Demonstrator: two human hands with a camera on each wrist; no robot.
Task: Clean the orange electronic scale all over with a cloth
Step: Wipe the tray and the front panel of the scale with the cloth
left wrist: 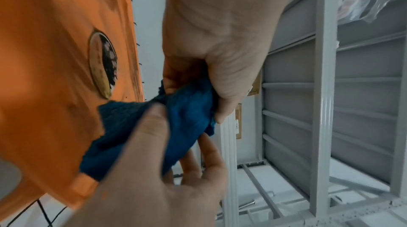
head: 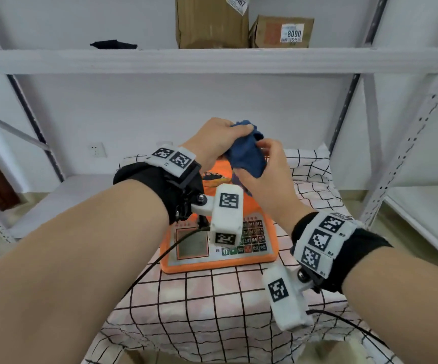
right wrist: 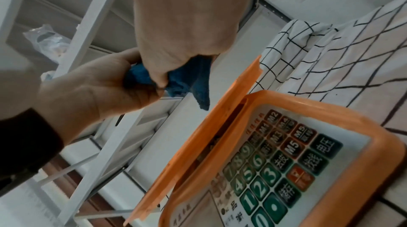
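The orange electronic scale [head: 218,258] sits on a checked tablecloth [head: 212,311], keypad and display facing me. Both hands hold a bunched dark blue cloth [head: 246,156] in the air above the scale's far weighing platform [left wrist: 55,56]. My left hand [head: 225,135] grips the cloth's upper end with curled fingers, and my right hand [head: 267,161] pinches its lower right part. In the left wrist view the left hand [left wrist: 220,74] comes from above onto the cloth [left wrist: 189,121], and the right hand [left wrist: 163,170] from below. The right wrist view shows the cloth [right wrist: 198,81] hanging clear of the scale [right wrist: 286,161].
A grey metal shelf frame [head: 212,61] surrounds the table. Two cardboard boxes [head: 212,22] and a black item [head: 113,44] lie on the upper shelf. Black cables [head: 147,269] run across the tablecloth from the wrist cameras. A wall socket [head: 97,151] is at the back left.
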